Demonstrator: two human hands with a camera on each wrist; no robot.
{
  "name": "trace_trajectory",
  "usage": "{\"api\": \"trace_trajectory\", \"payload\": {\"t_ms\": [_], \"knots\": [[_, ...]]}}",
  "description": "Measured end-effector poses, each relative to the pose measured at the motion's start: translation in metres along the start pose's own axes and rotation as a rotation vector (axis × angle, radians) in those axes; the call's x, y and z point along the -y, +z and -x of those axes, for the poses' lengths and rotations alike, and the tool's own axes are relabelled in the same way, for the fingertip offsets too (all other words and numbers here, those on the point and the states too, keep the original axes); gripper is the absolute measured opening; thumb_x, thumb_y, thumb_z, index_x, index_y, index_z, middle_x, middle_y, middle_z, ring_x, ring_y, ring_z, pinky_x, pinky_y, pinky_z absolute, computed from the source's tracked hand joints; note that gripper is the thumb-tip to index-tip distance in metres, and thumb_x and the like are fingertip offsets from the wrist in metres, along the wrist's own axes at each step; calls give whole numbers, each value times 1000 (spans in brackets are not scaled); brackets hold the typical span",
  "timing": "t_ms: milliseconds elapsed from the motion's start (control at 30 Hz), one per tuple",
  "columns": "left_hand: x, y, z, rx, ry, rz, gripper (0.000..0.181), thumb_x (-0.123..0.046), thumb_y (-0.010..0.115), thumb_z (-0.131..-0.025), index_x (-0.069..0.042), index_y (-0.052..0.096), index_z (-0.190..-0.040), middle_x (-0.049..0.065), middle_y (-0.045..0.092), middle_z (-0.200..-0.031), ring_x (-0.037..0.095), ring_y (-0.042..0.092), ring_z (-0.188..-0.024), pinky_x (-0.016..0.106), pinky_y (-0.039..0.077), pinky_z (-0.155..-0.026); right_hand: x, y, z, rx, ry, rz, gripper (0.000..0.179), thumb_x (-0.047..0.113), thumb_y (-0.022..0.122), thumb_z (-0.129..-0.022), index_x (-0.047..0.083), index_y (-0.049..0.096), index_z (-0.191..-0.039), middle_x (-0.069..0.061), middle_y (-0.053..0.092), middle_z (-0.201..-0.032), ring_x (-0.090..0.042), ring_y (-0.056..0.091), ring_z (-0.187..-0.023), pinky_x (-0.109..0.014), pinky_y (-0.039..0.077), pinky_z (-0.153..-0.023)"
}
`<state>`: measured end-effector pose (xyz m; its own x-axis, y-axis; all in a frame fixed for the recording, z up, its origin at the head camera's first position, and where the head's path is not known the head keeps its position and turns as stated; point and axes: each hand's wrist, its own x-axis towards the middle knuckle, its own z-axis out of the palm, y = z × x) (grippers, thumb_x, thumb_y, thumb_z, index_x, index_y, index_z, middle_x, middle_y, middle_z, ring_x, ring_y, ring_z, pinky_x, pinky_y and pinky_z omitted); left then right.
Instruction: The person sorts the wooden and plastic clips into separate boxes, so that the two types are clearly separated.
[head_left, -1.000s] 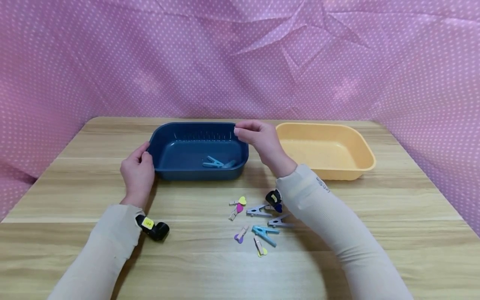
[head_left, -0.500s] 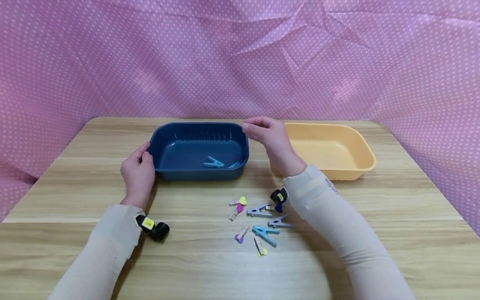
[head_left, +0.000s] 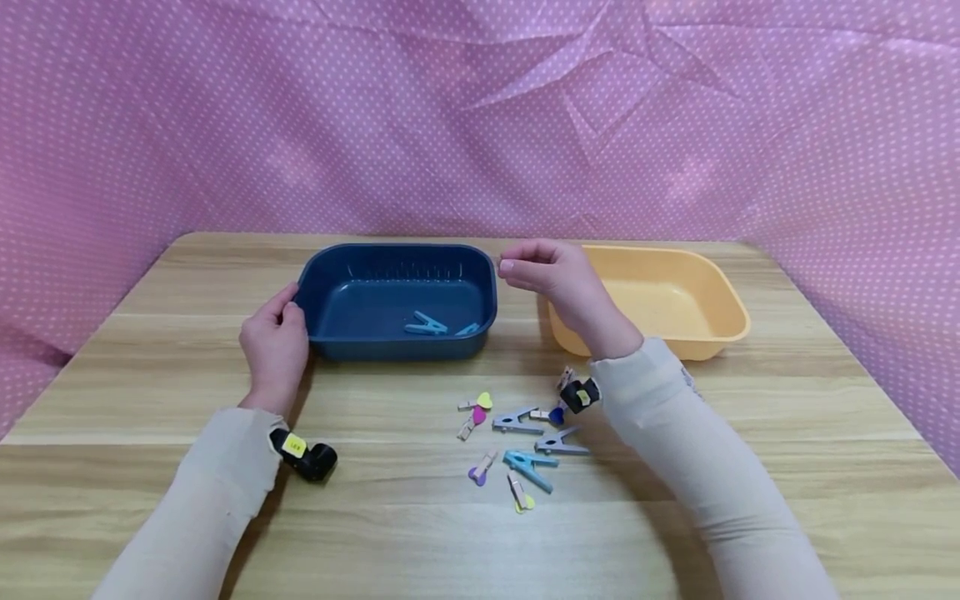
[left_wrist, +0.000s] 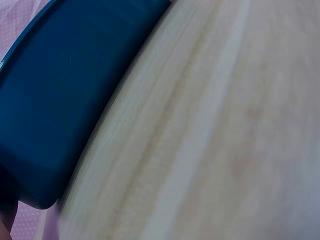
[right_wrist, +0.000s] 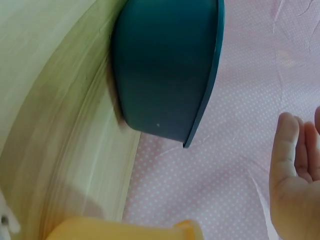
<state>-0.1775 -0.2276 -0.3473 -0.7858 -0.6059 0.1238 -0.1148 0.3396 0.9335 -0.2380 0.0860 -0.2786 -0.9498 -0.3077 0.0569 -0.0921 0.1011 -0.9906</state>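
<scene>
My left hand (head_left: 275, 342) holds the left end of the dark blue basin (head_left: 397, 348), its fingers partly hidden against the wall. Inside that basin lie a light blue clothespin (head_left: 426, 323) and another light blue piece (head_left: 467, 330), partly hidden by the front wall. My right hand (head_left: 566, 287) hovers between the two basins, fingers extended; the right wrist view shows the hand (right_wrist: 295, 185) holding nothing. On the table below are grey-purple clothespins (head_left: 517, 422), a light blue clothespin (head_left: 531, 468) and several small wooden clothespins with coloured hearts (head_left: 479, 415).
A yellow basin (head_left: 675, 346) stands at the right, partly behind my right hand. A small clothespin (head_left: 566, 377) lies near the right wrist camera (head_left: 580, 396). Pink dotted cloth (head_left: 480, 125) hangs behind the wooden table (head_left: 375, 533).
My right hand has moved to the right, off the blue basin's right end. That uncovers more of the basin's rim and a small clothespin on the table. My left hand stays put.
</scene>
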Motion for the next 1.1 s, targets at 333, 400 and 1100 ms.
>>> {"api": "trace_trajectory", "payload": {"t_ms": [333,400,1100], "knots": [[0,1,-1,7,-1,-6,38,-23,38,-96,-18,55,-130,-2,48,-137,4,41,-126,26,34,-106,3,-12,11,73,-41,104,22,14,66,-85,2,66,-102,-4,66,-98,-19,59,-94,-32,48,-88],[1,0,-2,6,-1,-6,38,-23,38,-97,-18,55,-130,-3,48,-137,4,41,-126,26,34,-106,4,-14,13,80,-29,118,20,14,66,-85,3,66,-102,-5,66,-99,-20,58,-95,-33,47,-90],[3,0,-3,-1,21,-22,37,-23,38,-96,-19,56,-129,-2,50,-135,4,42,-126,26,34,-105,0,-35,46,232,22,308,23,14,67,-84,4,66,-105,-8,65,-102,-21,60,-93,-28,51,-82]]}}
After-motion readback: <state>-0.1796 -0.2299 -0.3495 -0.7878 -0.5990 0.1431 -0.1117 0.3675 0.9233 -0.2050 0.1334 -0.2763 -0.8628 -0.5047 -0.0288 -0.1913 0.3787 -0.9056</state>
